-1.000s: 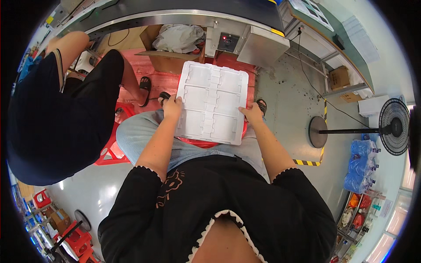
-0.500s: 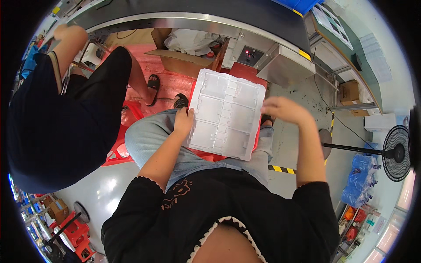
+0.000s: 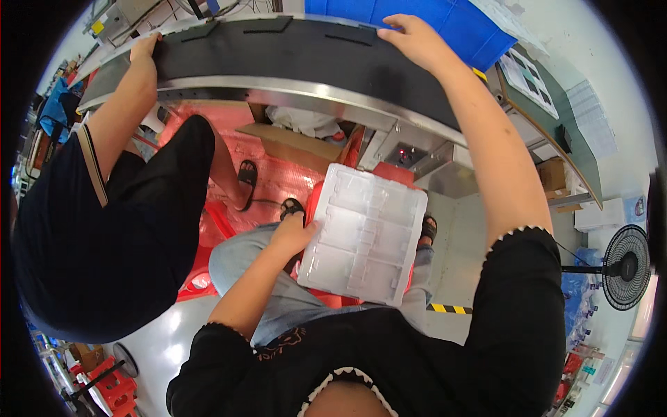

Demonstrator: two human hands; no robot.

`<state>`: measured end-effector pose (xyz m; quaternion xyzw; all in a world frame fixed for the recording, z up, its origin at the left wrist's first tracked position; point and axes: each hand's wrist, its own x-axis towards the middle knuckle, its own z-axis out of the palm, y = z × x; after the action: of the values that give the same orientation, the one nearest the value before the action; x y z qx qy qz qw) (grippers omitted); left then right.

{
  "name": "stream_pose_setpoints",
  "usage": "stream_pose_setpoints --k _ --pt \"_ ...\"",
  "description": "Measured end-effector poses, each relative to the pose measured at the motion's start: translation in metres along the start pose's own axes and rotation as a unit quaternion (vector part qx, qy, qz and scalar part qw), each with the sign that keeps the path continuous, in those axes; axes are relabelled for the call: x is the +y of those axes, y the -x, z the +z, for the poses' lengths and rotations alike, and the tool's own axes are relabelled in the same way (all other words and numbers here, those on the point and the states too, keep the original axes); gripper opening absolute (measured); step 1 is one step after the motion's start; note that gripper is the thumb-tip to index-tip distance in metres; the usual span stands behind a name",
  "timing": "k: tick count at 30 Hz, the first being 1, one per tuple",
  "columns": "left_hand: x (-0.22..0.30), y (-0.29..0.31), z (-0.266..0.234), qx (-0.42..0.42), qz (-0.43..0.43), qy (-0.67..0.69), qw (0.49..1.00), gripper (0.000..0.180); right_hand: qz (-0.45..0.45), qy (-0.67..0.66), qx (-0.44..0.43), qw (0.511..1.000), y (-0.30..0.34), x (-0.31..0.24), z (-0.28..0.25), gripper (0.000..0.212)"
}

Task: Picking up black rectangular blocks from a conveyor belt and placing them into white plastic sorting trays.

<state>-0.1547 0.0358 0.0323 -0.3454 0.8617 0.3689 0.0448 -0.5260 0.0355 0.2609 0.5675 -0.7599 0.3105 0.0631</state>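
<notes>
A white plastic tray [image 3: 332, 233] with several shallow rectangular compartments rests tilted over my lap. My left hand [image 3: 292, 235] is closed on its left edge, thumb on top and fingers beneath. My right hand [image 3: 417, 42] stretches out over the black conveyor belt [image 3: 306, 59], its thumb and fingers apart. Just left of its fingertips lies a thin dark strip [image 3: 349, 39] on the belt; whether a fingertip touches a piece there I cannot tell. Two more dark strips, one farther left [image 3: 267, 26] and another [image 3: 200, 32], lie along the belt. No parts show in the tray.
A blue crate [image 3: 445, 21] stands behind the belt, beside my right hand. At left sits a co-worker [image 3: 104, 243], one hand [image 3: 144, 47] on the belt. Below the belt are an open cardboard box [image 3: 292, 147] and a metal control box [image 3: 403, 154]. A black fan [image 3: 625, 267] stands at right.
My right hand has moved from beside the tray up and out over the belt. My view has tilted forward, showing more of the belt. The left hand still holds the tray.
</notes>
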Motion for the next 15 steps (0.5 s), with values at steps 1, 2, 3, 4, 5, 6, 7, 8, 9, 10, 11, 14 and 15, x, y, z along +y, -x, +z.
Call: stream_pose_setpoints --k 1,2,3,4,5,6,7,8,9,10,11,14,15 --pt "0.012 -0.004 -0.024 0.003 0.068 0.039 0.997 0.036 -0.020 0.072 0.007 0.997 -0.012 0.004 0.011 0.053" --pt "0.047 -0.004 -0.058 0.043 0.067 0.101 0.992 0.034 0.016 0.105 -0.032 0.994 -0.016 0.014 0.017 0.054" --pt "0.085 -0.006 -0.091 0.079 0.066 0.164 0.981 0.032 0.055 0.136 -0.072 0.987 -0.019 0.025 0.020 0.056" --pt "0.107 -0.016 -0.117 0.149 0.129 0.178 0.964 0.032 0.057 0.136 -0.067 0.987 -0.022 0.028 0.018 0.056" --pt "0.125 -0.029 -0.141 0.219 0.188 0.191 0.938 0.032 0.085 0.153 -0.140 0.975 -0.026 0.026 0.017 0.055" --pt "0.139 -0.051 -0.159 0.283 0.239 0.177 0.912 0.032 0.115 0.173 -0.215 0.954 -0.028 0.027 0.013 0.054" --pt "0.151 -0.078 -0.180 0.370 0.286 0.097 0.879 0.037 0.116 0.169 -0.218 0.954 -0.031 0.025 0.008 0.054" --pt "0.160 -0.107 -0.196 0.442 0.259 -0.012 0.859 0.052 0.118 0.196 -0.221 0.948 -0.034 0.022 -0.002 0.050" --pt "0.169 -0.136 -0.209 0.471 0.197 -0.083 0.856 0.070 0.123 0.223 -0.226 0.940 -0.034 0.022 -0.009 0.047" --pt "0.186 -0.159 -0.215 0.424 0.110 -0.101 0.893 0.080 0.086 0.227 -0.168 0.956 -0.024 0.027 -0.014 0.036" --pt "0.194 -0.185 -0.216 0.433 0.061 -0.141 0.888 0.086 0.097 0.232 -0.173 0.952 -0.019 0.029 -0.022 0.036" --pt "0.225 -0.191 -0.228 0.305 -0.109 -0.212 0.922 0.090 0.161 0.066 -0.163 0.971 0.002 -0.021 -0.055 0.033" --pt "0.229 -0.184 -0.229 0.274 -0.146 -0.238 0.920 0.084 0.255 0.027 -0.205 0.945 0.026 -0.077 -0.074 0.044"
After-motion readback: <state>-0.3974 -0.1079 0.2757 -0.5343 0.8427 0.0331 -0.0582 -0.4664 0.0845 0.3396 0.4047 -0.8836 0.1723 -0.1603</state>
